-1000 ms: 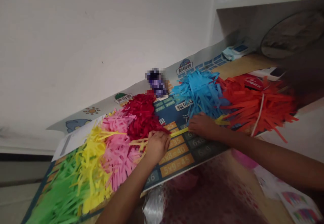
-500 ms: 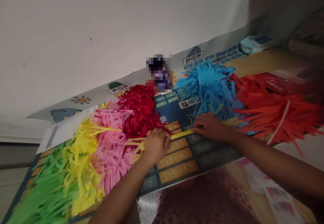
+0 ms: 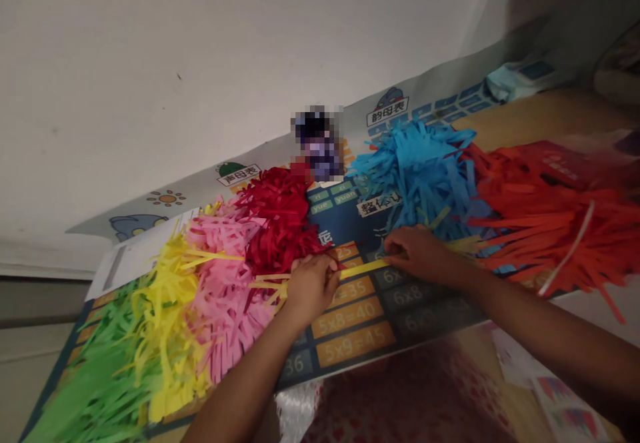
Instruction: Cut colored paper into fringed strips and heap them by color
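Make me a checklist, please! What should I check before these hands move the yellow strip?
1. Left hand at one end of the yellow paper strip: ok.
2. Right hand at the other end: ok.
3. Strip lying straight across the multiplication chart: ok.
4. Fingers really gripping the strip: cannot tell, the hands hide its ends.
5. Yellow paper fringe kept apart from the pink paper fringe: not ok, they overlap.
6. Orange-red paper fringe free of the white strip: not ok, the white strip lies across it.
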Tool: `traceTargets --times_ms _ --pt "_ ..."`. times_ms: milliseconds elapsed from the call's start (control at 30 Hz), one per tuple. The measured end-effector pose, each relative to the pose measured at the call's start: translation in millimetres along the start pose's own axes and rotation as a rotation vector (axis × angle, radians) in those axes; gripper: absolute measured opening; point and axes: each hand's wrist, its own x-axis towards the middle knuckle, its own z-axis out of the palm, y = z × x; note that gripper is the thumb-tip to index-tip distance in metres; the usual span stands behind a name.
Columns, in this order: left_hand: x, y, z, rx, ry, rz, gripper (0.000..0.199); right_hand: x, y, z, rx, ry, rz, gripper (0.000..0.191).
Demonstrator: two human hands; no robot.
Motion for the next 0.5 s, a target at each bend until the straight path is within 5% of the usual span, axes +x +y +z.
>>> traceTargets --times_ms 233,500 --pt "-8.8 2.7 2.9 0.154 0.115 0.363 0.021 -8.1 -21.7 0.1 -0.439 0.111 -0.372 0.013" --pt "-7.3 26.8 -8.8 0.324 0.048 0.386 0.024 -1.6 -42.7 -0.1 -0.555 -0.01 -0.507 0.02"
